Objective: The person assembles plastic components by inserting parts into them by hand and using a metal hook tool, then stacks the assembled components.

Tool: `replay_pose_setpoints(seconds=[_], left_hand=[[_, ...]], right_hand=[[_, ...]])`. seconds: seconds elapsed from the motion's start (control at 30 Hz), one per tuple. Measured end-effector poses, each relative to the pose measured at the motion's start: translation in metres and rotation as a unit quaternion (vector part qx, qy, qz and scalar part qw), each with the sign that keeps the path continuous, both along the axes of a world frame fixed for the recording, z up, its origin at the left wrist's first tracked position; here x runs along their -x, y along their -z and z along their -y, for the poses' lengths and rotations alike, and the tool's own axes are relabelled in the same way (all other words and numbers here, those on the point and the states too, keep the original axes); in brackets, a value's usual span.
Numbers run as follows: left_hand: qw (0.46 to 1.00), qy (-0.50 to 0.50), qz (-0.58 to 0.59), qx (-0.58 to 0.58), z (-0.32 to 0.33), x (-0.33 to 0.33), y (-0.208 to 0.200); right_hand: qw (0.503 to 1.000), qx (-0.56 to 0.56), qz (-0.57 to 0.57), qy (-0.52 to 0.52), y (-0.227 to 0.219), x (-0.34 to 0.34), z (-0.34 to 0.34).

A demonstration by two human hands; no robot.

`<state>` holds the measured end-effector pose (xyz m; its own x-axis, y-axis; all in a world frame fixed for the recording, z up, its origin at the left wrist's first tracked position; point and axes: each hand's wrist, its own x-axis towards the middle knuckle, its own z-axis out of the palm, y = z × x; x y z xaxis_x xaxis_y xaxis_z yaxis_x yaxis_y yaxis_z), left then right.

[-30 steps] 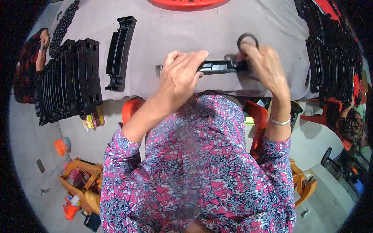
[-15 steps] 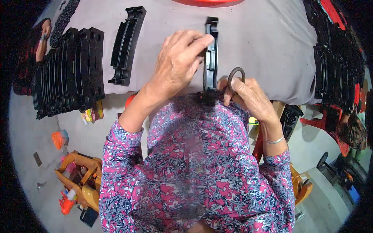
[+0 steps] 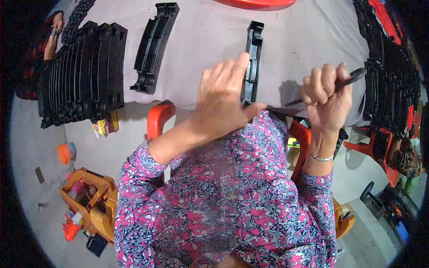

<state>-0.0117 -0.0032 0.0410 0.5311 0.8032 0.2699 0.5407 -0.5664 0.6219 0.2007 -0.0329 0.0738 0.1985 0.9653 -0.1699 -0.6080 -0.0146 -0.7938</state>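
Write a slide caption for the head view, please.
Left hand steadies a black curved plastic piece on the grey table; right hand grips scissors.

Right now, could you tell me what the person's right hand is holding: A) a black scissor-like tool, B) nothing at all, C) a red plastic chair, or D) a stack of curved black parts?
A: the right hand is closed around a black scissor-like tool, raised beside the long black plastic part that the left hand steadies on the grey table.

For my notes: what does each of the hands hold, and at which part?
Left hand: black curved plastic piece, at its near end. Right hand: scissors, by the handle.
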Motion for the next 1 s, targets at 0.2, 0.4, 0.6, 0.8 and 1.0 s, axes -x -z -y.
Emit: replay_pose_setpoints(seconds=[0.2,0.4,0.6,0.8,1.0], left_hand=[[1.0,0.021,0.004,-0.001,0.0,0.002,-0.003],[0.998,0.052,-0.004,0.035,-0.006,0.01,-0.016],[0.998,0.023,-0.059,0.024,-0.007,0.012,-0.017],[0.996,0.071,-0.015,-0.06,-0.009,0.007,-0.004],[0.992,0.102,-0.019,-0.075,-0.013,0.001,0.006]], right_hand=[[0.97,-0.189,-0.113,-0.1,-0.017,0.0,-0.021],[0.961,-0.235,-0.114,-0.091,-0.021,0.003,-0.039],[0.976,-0.169,-0.096,-0.099,-0.005,0.003,-0.048],[0.988,-0.118,-0.08,-0.068,-0.003,0.005,-0.047],[0.987,-0.108,-0.099,-0.07,0.004,0.005,-0.047]])
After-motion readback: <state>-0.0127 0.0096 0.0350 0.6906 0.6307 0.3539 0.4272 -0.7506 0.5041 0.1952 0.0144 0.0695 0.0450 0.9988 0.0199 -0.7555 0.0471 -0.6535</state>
